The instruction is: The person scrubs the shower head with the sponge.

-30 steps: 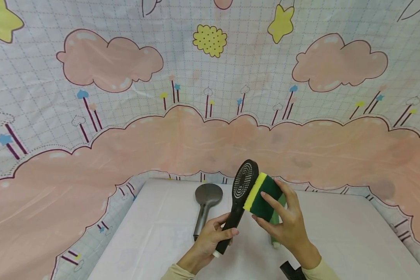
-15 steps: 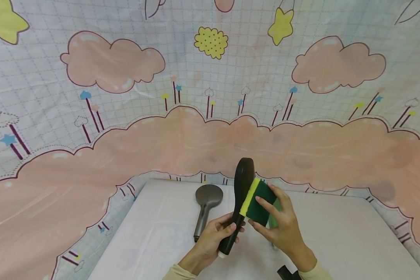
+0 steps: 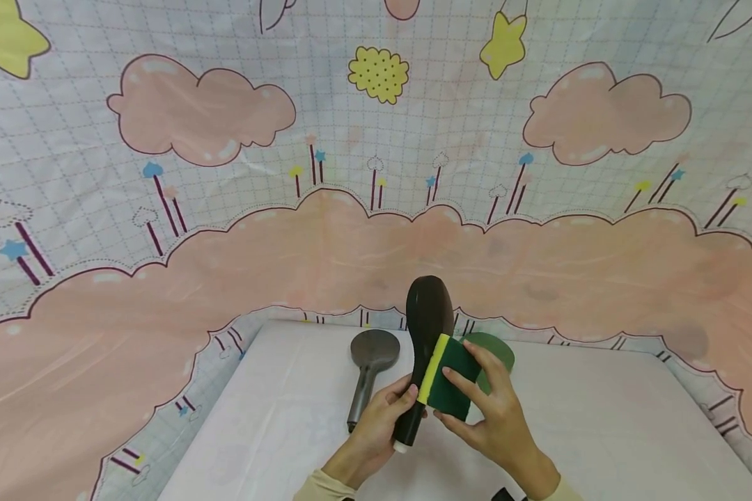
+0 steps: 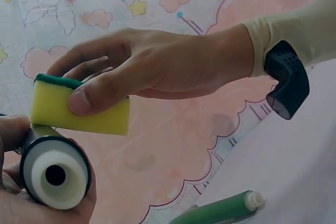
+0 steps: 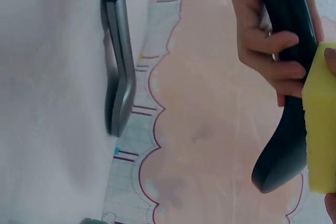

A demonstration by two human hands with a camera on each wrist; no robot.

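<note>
My left hand (image 3: 379, 426) grips a black shower head (image 3: 427, 313) round its handle, which is raised above the table with its smooth back toward the head view. The white hollow connector (image 4: 55, 176) at the handle's end faces the left wrist camera. My right hand (image 3: 498, 421) pinches a sponge (image 3: 454, 376), yellow on one side and dark green on the other. In the head view the sponge's yellow side (image 4: 89, 111) lies against the right side of the shower head's handle. Left-hand fingers (image 5: 273, 59) curl round the handle in the right wrist view.
A grey shower head (image 3: 374, 351) lies on the white table (image 3: 257, 417) left of the hands. Behind the sponge lies a green shower head (image 3: 494, 351), partly hidden. A black wrist device (image 4: 287, 77) sits at the right sleeve. Patterned cloth (image 3: 376, 257) hangs behind.
The black shower head has turned from showing its holed face to showing its back. My right hand has moved the sponge down and left along it, uncovering more of the green shower head.
</note>
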